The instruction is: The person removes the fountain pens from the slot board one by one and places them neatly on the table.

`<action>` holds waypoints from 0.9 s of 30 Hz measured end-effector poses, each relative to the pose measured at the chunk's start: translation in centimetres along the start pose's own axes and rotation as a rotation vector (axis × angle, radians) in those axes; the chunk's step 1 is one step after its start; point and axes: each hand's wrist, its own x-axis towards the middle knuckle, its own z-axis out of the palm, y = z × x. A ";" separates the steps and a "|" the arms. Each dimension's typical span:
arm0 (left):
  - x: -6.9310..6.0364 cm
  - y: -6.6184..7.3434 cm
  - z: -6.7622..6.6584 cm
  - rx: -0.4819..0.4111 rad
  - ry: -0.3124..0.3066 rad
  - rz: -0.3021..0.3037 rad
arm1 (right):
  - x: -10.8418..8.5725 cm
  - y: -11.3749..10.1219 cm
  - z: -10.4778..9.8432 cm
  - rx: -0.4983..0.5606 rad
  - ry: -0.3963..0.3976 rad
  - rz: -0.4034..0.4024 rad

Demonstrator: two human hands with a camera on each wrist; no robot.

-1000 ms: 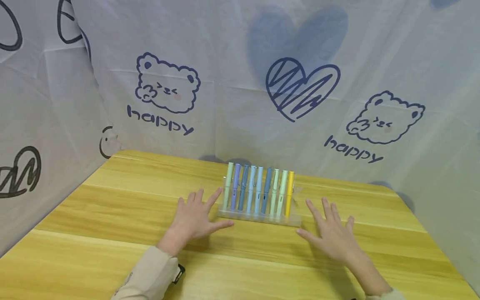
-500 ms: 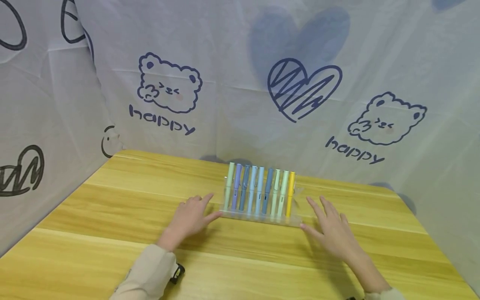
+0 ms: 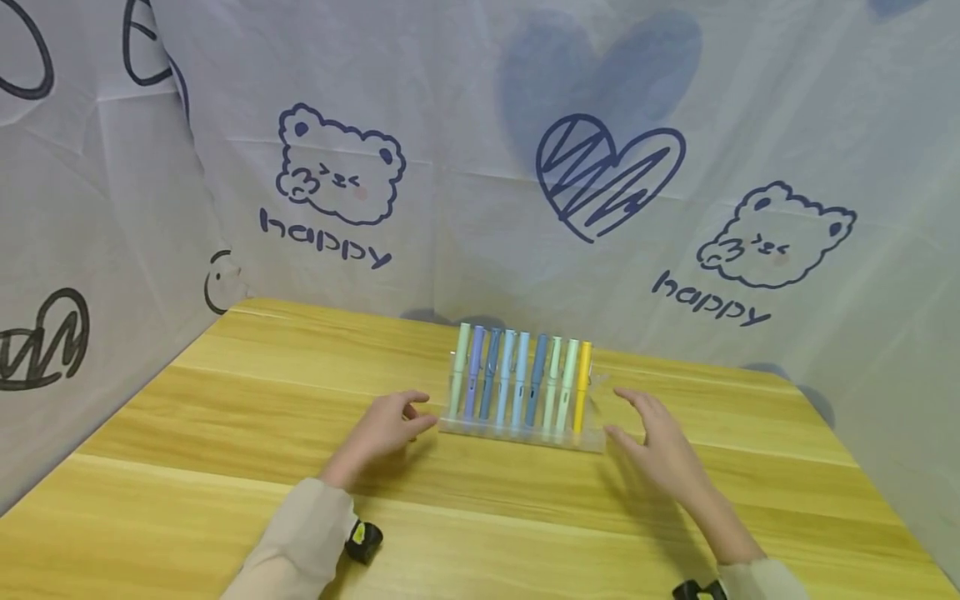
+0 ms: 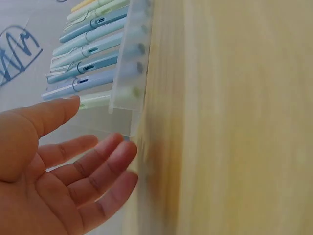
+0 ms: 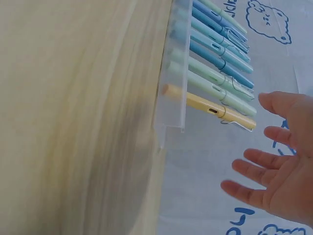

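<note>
A row of several capped pens leans upright in a clear plastic pen stand (image 3: pixel 525 436) at the middle of the table in the head view. A yellow pen (image 3: pixel 582 387) stands at the right end, a pale green pen (image 3: pixel 459 371) at the left end, with purple, blue and green ones between. My left hand (image 3: pixel 384 427) is just left of the stand, fingers loosely bent with no object in them. In the left wrist view, a gap shows between that hand (image 4: pixel 73 181) and the stand. To the right, my right hand (image 3: pixel 662 442) hovers with relaxed, parted fingers, apart from the yellow pen (image 5: pixel 210 107).
The wooden table (image 3: pixel 480 517) spreads out around the stand. Behind it hangs a pale cloth (image 3: pixel 465 167) with printed bears and hearts, and another stretch of cloth (image 3: pixel 97 208) borders the left side. Black straps (image 3: pixel 363 542) sit at the wrists.
Both hands have gone from widely spread fingers to more gathered ones, the left bending most. The left hand has dropped back slightly from the pens. The stand and pens have not visibly moved.
</note>
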 end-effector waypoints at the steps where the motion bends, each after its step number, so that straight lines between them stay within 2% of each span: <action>1: 0.1 -0.1 0.0 -0.048 -0.007 -0.011 | 0.1 0.1 0.1 0.031 0.015 -0.001; 4: 0.2 -0.3 -0.1 -0.182 -0.034 -0.046 | 0.6 0.3 0.2 0.113 0.054 -0.004; 9: 0.3 -0.9 -0.2 -0.308 -0.077 -0.101 | 1.3 0.6 0.6 0.210 0.081 -0.017; 14: 0.4 -1.2 -0.2 -0.352 -0.105 -0.119 | 1.9 0.7 1.0 0.258 0.099 -0.029; 27: 0.7 -1.2 0.1 -0.462 -0.151 -0.137 | 3.3 0.8 2.0 0.331 0.080 0.046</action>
